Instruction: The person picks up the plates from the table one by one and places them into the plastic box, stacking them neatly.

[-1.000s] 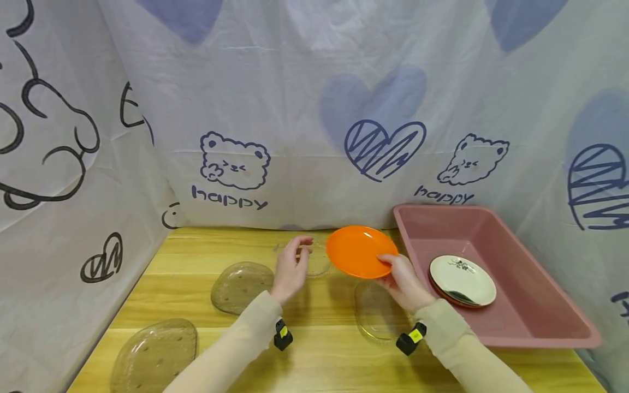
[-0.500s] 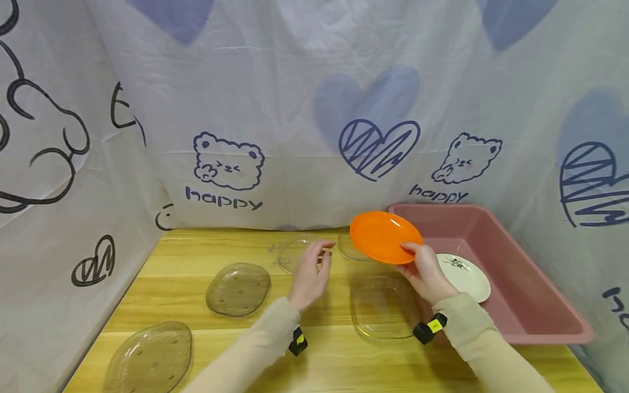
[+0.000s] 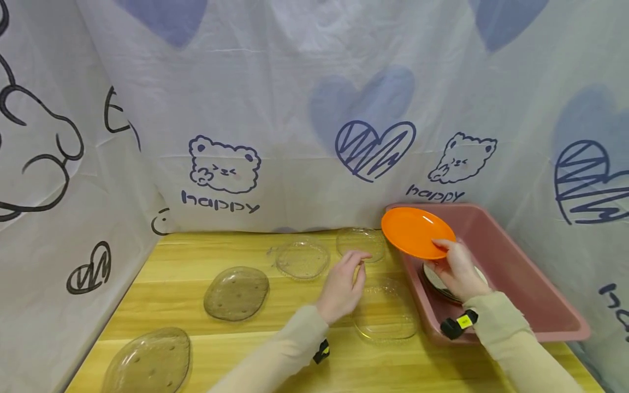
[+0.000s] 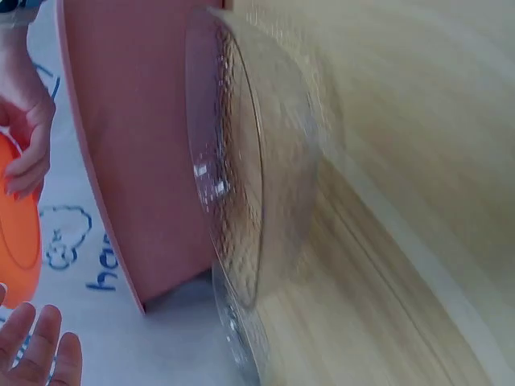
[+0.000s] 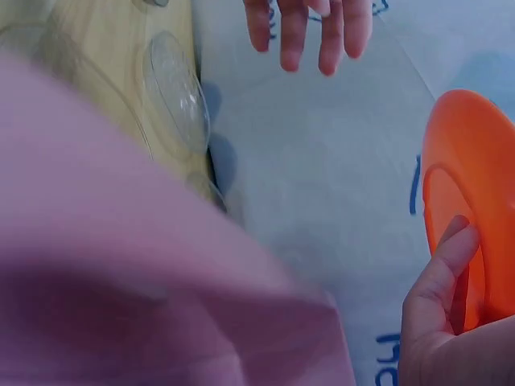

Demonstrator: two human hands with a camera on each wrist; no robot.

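My right hand (image 3: 459,270) grips an orange plate (image 3: 415,233) by its right edge, thumb on top and fingers beneath, in the head view. The plate is held up over the near-left rim of a pink basin (image 3: 530,284). In the right wrist view, fingers (image 5: 438,281) lie against the underside of the orange plate (image 5: 467,153). My left hand (image 3: 344,286) hangs in the air left of the basin with loosely bent fingers and nothing in them. Inside the basin, a pale plate (image 3: 434,281) on a small stack is partly hidden by my right hand.
Several clear glass dishes stand on the wooden table (image 3: 275,355): a square one (image 3: 385,316) beside the basin, two round ones at the back (image 3: 303,259), and two brownish ones (image 3: 237,293) at the left. A printed white cloth (image 3: 295,109) hangs behind.
My right hand has carried the orange plate rightward, from above the table to the basin's rim. My empty left hand has also moved right, uncovering the glass dishes at the back.
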